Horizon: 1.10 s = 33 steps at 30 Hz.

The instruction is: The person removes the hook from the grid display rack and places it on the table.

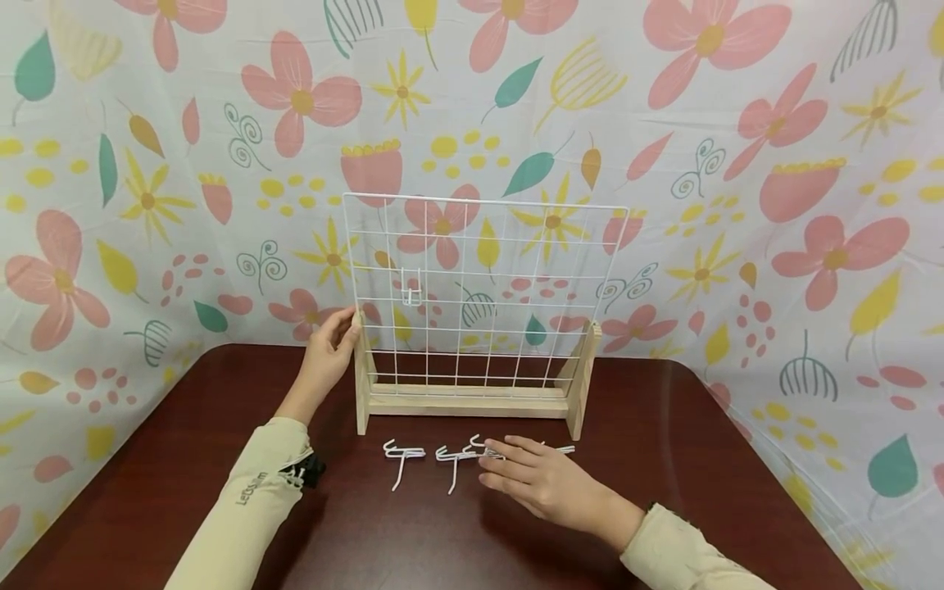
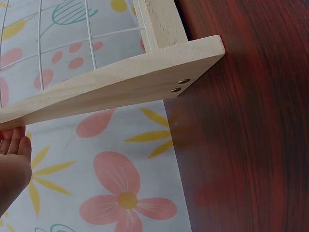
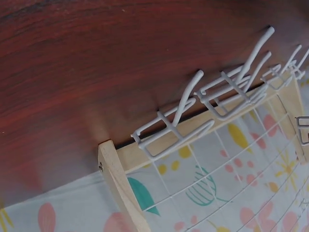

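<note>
A white wire grid panel (image 1: 487,201) stands upright in a light wooden stand (image 1: 468,406) on the table. My left hand (image 1: 324,356) holds the upper end of the stand's left post; in the left wrist view its fingers (image 2: 14,145) meet the post's outer face. One white wire hook (image 1: 410,293) hangs on the grid, left of the middle. Several loose hooks (image 1: 404,452) lie in a row before the stand. Over the right part of that row is my right hand (image 1: 549,483), fingers extended, partly hiding hooks. Whether it touches them I cannot tell. The right wrist view shows loose hooks (image 3: 176,128) but no hand.
The dark red-brown table (image 1: 413,541) carries the stand near its back edge. Behind it hangs a white cloth (image 1: 472,90) printed with pink flowers, yellow shapes and green leaves. Two screw heads (image 2: 181,84) show on the stand's left post.
</note>
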### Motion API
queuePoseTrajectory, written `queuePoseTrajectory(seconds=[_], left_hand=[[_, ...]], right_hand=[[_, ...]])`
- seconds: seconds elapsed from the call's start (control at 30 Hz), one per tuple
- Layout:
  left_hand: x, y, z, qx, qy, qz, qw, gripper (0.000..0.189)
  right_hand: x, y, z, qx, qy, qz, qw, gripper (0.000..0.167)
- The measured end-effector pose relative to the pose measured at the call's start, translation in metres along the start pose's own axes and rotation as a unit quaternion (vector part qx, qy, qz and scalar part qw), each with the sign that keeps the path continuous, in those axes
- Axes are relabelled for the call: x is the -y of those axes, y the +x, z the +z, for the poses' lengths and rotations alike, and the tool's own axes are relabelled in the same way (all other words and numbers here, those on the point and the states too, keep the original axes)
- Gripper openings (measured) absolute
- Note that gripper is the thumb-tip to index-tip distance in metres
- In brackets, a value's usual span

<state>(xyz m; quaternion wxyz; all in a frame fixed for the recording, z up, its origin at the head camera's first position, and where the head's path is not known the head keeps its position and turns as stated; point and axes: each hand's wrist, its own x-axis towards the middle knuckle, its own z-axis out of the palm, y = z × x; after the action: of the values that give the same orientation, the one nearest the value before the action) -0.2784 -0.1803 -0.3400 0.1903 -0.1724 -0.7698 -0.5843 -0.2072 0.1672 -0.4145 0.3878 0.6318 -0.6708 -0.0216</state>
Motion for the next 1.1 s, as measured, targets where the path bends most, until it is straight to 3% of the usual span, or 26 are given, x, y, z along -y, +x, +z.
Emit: queuePoseTrajectory(seconds=[0.43, 0.57, 1.1], left_hand=[[0.002, 0.001, 0.000, 0.003, 0.001, -0.005, 1.0000, 0.040], [0.002, 0.001, 0.000, 0.005, 0.005, -0.005, 1.0000, 0.040], [-0.001, 0.002, 0.000, 0.008, 0.002, -0.016, 0.9998, 0.040]], right_hand=[[0.006, -0.009, 0.006, 0.074, 0.006, -0.021, 0.9970, 0.035], [0.007, -0.009, 0.006, 0.100, -0.006, -0.030, 0.9945, 0.029], [0.009, -0.012, 0.010, 0.176, -0.047, -0.051, 0.9820, 0.034]])
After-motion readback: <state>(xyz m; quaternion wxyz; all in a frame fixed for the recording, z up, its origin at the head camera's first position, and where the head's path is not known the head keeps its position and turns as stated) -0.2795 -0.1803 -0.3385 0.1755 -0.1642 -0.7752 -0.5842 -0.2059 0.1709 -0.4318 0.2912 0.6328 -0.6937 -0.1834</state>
